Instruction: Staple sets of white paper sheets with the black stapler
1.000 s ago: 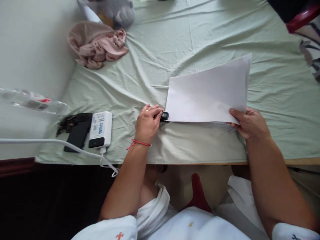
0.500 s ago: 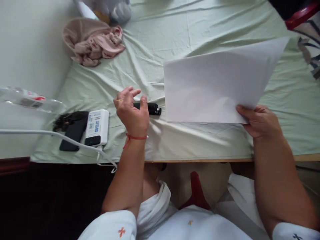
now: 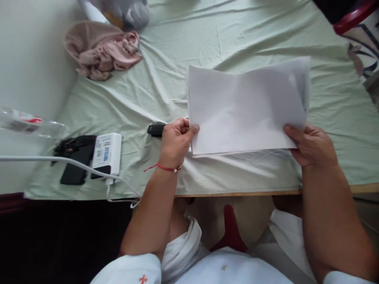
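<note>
- Fingers of my left hand (image 3: 175,144) are closed at the left edge of a stack of white paper (image 3: 242,106), near its lower corner, with the thumb on the top sheet and the others curled behind it.
- At the lower right corner, my right hand (image 3: 315,146) pinches the same stack, thumb on top, the rest mostly hidden underneath.
- Between both hands the stack spans in front of me, over the pale green cloth (image 3: 251,31) that covers the counter (image 3: 237,193). Its top sheet bows a little, and several sheet edges fan out at the upper right. Whether the far edge touches the cloth, I cannot tell.
- Just left of my left hand lies a small black object (image 3: 154,130), its right end hidden by that hand.
- Farther left sit a white power bank (image 3: 115,152), a black slab (image 3: 74,172) beside it and a dark tangled bundle (image 3: 63,146). A white cable (image 3: 89,170) crosses in front of the slab.
- Near the wall I see a clear bottle (image 3: 26,123) on its side.
- Crumpled pink fabric (image 3: 109,51) lies at the upper left, and I wear a red bracelet (image 3: 166,168) on my left wrist.
</note>
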`<action>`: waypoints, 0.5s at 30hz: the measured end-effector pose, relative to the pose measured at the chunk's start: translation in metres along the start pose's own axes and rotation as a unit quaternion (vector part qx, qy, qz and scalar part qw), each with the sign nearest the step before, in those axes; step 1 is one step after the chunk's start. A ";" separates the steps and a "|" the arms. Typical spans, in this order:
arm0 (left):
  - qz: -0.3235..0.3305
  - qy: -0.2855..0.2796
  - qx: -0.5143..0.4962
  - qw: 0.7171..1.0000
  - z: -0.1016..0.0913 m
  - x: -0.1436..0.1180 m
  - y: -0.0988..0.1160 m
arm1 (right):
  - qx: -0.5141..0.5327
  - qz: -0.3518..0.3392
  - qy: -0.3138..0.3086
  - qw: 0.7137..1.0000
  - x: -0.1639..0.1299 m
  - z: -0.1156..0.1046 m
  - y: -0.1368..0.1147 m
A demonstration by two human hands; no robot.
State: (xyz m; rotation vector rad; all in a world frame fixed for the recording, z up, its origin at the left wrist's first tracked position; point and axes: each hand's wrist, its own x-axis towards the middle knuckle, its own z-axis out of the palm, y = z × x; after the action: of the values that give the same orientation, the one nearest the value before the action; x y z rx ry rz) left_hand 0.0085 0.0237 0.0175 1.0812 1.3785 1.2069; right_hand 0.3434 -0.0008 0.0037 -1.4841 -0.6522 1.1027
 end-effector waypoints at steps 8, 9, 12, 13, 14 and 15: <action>-0.034 -0.006 -0.066 0.997 0.021 -0.006 -0.022 | -0.002 -0.075 0.051 0.996 0.011 -0.005 0.004; -0.048 -0.020 -0.081 0.995 0.022 -0.007 -0.024 | -0.001 -0.078 0.053 0.996 0.011 -0.007 0.004; -0.076 -0.030 -0.104 0.991 0.024 -0.009 -0.028 | -0.016 -0.087 0.042 0.995 0.013 -0.011 0.006; -0.078 -0.018 -0.099 0.992 0.024 -0.009 -0.030 | -0.025 -0.090 0.037 0.995 0.013 -0.012 0.007; -0.077 -0.004 -0.089 0.993 0.024 -0.009 -0.033 | -0.035 -0.094 0.037 0.994 0.013 -0.012 0.008; -0.075 0.008 -0.076 0.994 0.025 -0.010 -0.035 | -0.046 -0.099 0.041 0.993 0.013 -0.012 0.008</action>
State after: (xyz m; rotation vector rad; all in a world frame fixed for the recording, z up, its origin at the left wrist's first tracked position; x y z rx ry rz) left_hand 0.0337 0.0130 -0.0172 0.8488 1.3315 1.1924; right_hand 0.3578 0.0029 -0.0085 -1.4985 -0.7832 0.8662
